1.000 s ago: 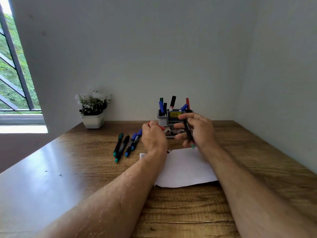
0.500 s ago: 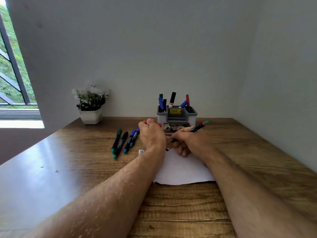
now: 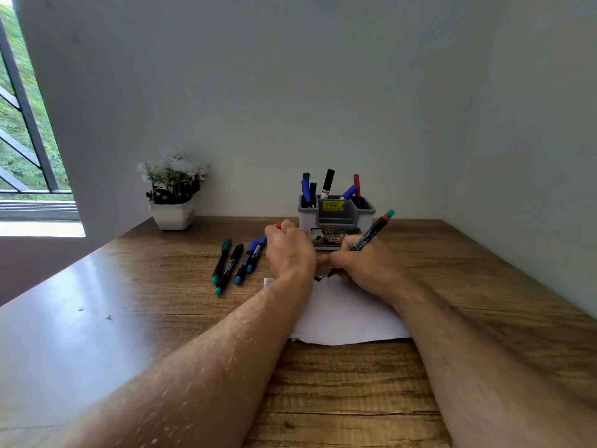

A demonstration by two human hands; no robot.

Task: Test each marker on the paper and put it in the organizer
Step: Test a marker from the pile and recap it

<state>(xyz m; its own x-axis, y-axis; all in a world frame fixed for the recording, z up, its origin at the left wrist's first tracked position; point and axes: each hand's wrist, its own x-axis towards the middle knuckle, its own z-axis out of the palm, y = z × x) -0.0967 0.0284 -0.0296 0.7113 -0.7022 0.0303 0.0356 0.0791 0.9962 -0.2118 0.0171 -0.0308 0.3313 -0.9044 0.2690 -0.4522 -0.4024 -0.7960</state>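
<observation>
Right hand clamped on black marker, tip on white paper sheet | left hand fisted around red cap | grey plastic organizer behind paper holds six | four loose markers left of it await testing

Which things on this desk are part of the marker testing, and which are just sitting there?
In use:
- marker in the right hand, tip on the paper
- red cap in the left hand
- four waiting markers
- organizer

Just sitting there:
- flower pot
</observation>
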